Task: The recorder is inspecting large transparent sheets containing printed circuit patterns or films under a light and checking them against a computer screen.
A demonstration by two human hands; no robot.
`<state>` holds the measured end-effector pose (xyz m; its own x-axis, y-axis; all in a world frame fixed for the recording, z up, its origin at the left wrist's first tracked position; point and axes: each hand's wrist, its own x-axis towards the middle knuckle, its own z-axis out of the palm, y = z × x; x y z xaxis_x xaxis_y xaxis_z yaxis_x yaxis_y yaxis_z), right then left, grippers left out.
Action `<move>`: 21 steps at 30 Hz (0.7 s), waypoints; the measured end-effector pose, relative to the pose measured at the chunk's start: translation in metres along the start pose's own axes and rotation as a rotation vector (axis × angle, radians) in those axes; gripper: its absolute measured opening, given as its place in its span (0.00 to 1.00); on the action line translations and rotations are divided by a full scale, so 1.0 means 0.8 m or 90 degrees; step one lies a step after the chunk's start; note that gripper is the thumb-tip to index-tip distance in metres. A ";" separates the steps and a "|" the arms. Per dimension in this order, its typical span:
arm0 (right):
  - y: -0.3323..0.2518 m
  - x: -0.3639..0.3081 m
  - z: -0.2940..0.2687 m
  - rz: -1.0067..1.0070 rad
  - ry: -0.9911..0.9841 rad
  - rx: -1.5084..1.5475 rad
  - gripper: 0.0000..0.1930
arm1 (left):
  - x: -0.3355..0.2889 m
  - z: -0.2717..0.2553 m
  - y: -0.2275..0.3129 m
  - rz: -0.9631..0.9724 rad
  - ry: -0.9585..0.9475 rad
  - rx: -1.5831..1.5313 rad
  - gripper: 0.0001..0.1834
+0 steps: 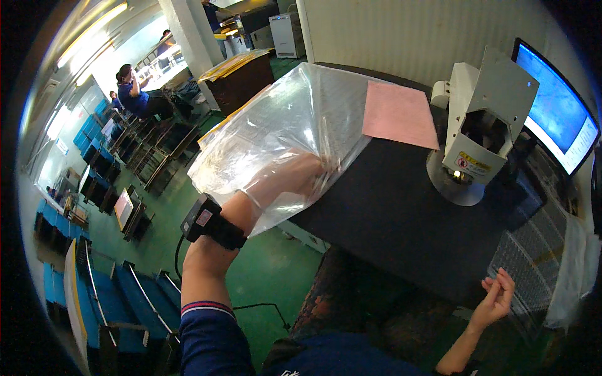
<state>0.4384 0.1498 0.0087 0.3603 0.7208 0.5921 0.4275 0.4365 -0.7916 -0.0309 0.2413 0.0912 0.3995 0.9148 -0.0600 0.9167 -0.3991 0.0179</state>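
A large clear plastic bag spreads over the left part of the black table and hangs past its edge. My left hand shows through the film, its fingers closed on the plastic where creases run together. A black device is strapped round my left wrist. At the lower right, my right hand is held with thumb and fingertips together, beside a clear sheet with a grid-like pattern. What those fingertips hold, if anything, cannot be made out. A pink sheet lies at the bag's right edge.
A white and grey bench instrument on a round metal base stands at the right, before a lit monitor. Crumpled clear plastic hangs at the far right. Racks with blue panels stand on the green floor. Other people sit far left.
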 end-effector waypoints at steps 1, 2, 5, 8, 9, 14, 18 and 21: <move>0.001 0.000 0.000 -0.002 0.003 0.000 0.06 | 0.005 0.010 -0.009 0.014 -0.012 0.024 0.21; 0.001 -0.001 0.001 0.000 0.001 0.012 0.06 | 0.006 0.020 -0.017 0.015 -0.010 0.025 0.21; -0.001 0.001 0.002 -0.011 0.003 0.011 0.06 | 0.001 0.033 -0.026 0.055 0.056 0.009 0.19; -0.005 0.002 0.004 -0.026 0.004 -0.009 0.06 | -0.006 0.028 -0.020 -0.005 0.176 -0.008 0.15; -0.005 0.002 0.004 -0.025 0.001 -0.009 0.06 | -0.014 0.024 -0.019 0.013 0.275 -0.045 0.11; -0.002 0.001 0.002 -0.034 0.000 -0.011 0.06 | -0.035 0.006 -0.011 -0.123 0.362 -0.100 0.07; -0.009 0.002 0.004 -0.041 0.000 -0.032 0.07 | -0.045 -0.007 -0.009 -0.122 0.331 -0.145 0.06; -0.005 0.002 0.003 -0.033 -0.003 -0.035 0.07 | -0.046 -0.016 -0.008 -0.110 0.332 -0.193 0.05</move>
<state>0.4351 0.1504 0.0123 0.3328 0.7000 0.6318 0.4910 0.4434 -0.7499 -0.0513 0.2107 0.1059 0.1256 0.9050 0.4063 0.8994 -0.2768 0.3385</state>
